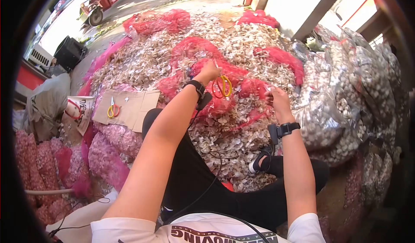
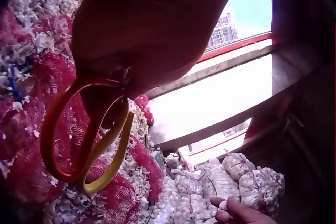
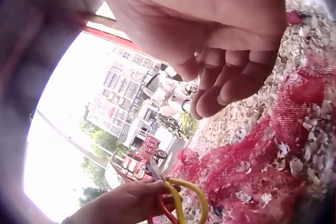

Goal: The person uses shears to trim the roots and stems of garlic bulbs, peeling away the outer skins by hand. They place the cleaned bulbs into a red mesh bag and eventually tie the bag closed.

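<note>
My left hand [image 1: 209, 72] grips a pair of scissors [image 2: 47, 140] around the blade end. The red and yellow handle loops hang below the fingers, and in the right wrist view a bit of blade [image 3: 155, 168] pokes out above the hand. To the right, my right hand [image 1: 280, 101] pinches a small white piece [image 2: 223, 204], like a garlic clove, between thumb and fingertips. The hands are apart, both over a heap of dry garlic skins [image 1: 242, 137] strewn with red mesh netting [image 1: 196, 48].
Clear bags of garlic bulbs [image 1: 341, 96] are piled at the right. A second pair of scissors [image 1: 113, 109] lies on flat cardboard [image 1: 145, 102] at the left, near a white bucket [image 1: 82, 113]. Pink mesh sacks [image 1: 108, 156] fill the lower left. A red three-wheeler [image 1: 101, 1] stands beyond.
</note>
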`<state>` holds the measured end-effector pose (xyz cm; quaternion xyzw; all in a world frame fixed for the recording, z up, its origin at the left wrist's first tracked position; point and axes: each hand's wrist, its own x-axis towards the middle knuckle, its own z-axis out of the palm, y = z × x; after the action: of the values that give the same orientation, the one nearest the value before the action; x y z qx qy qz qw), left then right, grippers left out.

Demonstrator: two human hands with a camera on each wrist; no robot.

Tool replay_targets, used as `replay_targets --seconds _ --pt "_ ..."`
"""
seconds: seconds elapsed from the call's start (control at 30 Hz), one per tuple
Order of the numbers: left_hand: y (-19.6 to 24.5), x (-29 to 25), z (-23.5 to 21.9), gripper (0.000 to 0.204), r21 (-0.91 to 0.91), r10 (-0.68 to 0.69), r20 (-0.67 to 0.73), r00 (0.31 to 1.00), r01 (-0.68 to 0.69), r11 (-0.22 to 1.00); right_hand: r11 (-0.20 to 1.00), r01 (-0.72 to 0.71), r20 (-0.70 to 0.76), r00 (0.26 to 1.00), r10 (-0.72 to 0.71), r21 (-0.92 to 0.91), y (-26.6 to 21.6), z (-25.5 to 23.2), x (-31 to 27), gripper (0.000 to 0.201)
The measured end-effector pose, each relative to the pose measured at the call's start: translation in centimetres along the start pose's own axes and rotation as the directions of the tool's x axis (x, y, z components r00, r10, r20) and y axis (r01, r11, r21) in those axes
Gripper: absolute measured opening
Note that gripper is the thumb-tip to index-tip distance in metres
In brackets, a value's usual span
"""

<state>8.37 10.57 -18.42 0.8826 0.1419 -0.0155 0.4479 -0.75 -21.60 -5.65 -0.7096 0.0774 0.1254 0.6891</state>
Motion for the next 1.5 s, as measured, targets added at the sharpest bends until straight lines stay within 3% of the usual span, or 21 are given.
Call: replay_targets --seconds 0.1,0.2,0.23,0.3,0.33,0.37,0.4,0.47,0.6,0.63,0.67,0.73,0.77,0.8,1.0,1.13,1.2,1.27,1.4,1.47,1.5 --pt "6.7 -5.8 -1.6 0.040 -0.078 0.140 0.053 0.989 -0.136 0.988 0.975 0.005 0.049 0.999 -0.016 0.220 0.1 0.9 -2.4 0.024" --pt "13.0 -12.7 -2.3 0.042 -0.469 0.288 0.508 0.812 -0.019 0.883 0.979 0.031 0.111 0.992 -0.055 0.199 -0.5 1.9 -4.1 0.027" --pt "13.4 -14.2 -2.2 0.045 -0.527 0.315 0.618 0.721 0.081 0.846 0.981 0.107 0.122 0.984 -0.127 0.160 -0.6 2.2 -4.4 0.025" --pt "14.1 -16.1 -1.6 0.041 -0.612 0.370 0.648 0.666 0.166 0.773 0.960 0.226 0.080 0.967 -0.242 0.166 -0.6 3.2 -4.7 0.025" --pt "14.4 -16.7 -1.9 0.036 -0.615 0.388 0.646 0.657 0.149 0.774 0.947 0.305 0.029 0.952 -0.303 -0.098 0.1 3.1 -3.6 0.025" --pt "14.0 -16.7 -1.8 0.034 -0.614 0.360 0.602 0.713 0.125 0.779 0.920 0.356 -0.046 0.929 -0.367 -0.166 -0.3 3.6 -3.8 0.026" --pt "13.8 -16.8 -1.9 0.032 -0.611 0.319 0.542 0.778 0.104 0.785 0.949 0.313 0.021 0.950 -0.313 -0.043 -1.0 3.8 -4.1 0.026" --pt "15.3 -18.4 -3.4 0.028 -0.602 0.272 0.532 0.802 0.132 0.787 0.901 0.379 0.046 0.924 -0.379 -0.211 -1.0 4.2 -4.0 0.023" --pt "13.6 -16.1 -3.6 0.026 -0.541 0.266 0.465 0.845 0.033 0.841 0.851 0.452 0.098 0.892 -0.442 -0.267 -0.2 5.2 -3.6 0.031" --pt "12.3 -14.4 -3.6 0.026 -0.448 0.245 0.382 0.891 -0.053 0.892 0.673 0.410 -0.095 0.809 -0.580 -0.616 0.5 5.9 -3.9 0.038" --pt "12.3 -14.1 -4.0 0.025 -0.339 0.231 0.293 0.928 -0.125 0.932 0.442 0.220 -0.209 0.647 -0.733 -0.870 0.5 6.4 -4.3 0.047" --pt "12.4 -14.2 -4.6 0.025 -0.310 0.274 0.234 0.933 -0.195 0.930 0.382 0.183 -0.192 0.625 -0.756 -0.906 -0.2 6.0 -4.8 0.056" --pt "13.1 -14.7 -4.8 0.025 -0.432 0.253 0.372 0.893 -0.075 0.899 0.539 0.395 -0.036 0.781 -0.623 -0.744 -1.1 5.2 -4.9 0.052" --pt "13.7 -15.3 -4.8 0.025 -0.529 0.249 0.500 0.829 0.065 0.846 0.695 0.510 0.183 0.851 -0.492 -0.506 -2.0 4.8 -5.1 0.048" --pt "15.7 -17.8 -5.1 0.024 -0.513 0.254 0.572 0.780 0.098 0.853 0.673 0.507 0.191 0.851 -0.489 -0.539 -3.7 3.7 -6.8 0.023" --pt "16.4 -18.3 -4.4 0.026 -0.486 0.268 0.660 0.702 0.127 0.865 0.799 0.555 0.128 0.831 -0.541 -0.232 -2.3 1.5 -6.5 0.018" --pt "17.9 -19.7 -4.9 0.028 -0.478 0.263 0.657 0.706 0.121 0.870 0.934 0.342 0.042 0.937 -0.348 0.103 -3.8 -0.8 -7.5 0.013" --pt "17.8 -19.5 -5.4 0.029 -0.476 0.258 0.619 0.742 0.093 0.875 0.915 0.239 -0.281 0.948 -0.147 0.325 -4.8 -4.0 -6.9 0.010" --pt "16.2 -17.8 -5.8 0.029 -0.391 0.215 0.548 0.808 0.021 0.920 0.649 0.350 -0.254 0.937 -0.241 0.676 -5.3 -18.0 0.5 0.010" --pt "15.8 -17.7 -5.9 0.028 -0.386 0.197 0.546 0.815 0.036 0.922 0.536 0.407 -0.503 0.864 0.038 0.739 -8.6 -19.4 0.5 0.015" --pt "15.6 -17.7 -5.8 0.031 -0.394 0.216 0.539 0.814 0.016 0.919 0.563 0.316 -0.448 0.888 0.108 0.763 -8.5 -19.9 1.2 0.018"
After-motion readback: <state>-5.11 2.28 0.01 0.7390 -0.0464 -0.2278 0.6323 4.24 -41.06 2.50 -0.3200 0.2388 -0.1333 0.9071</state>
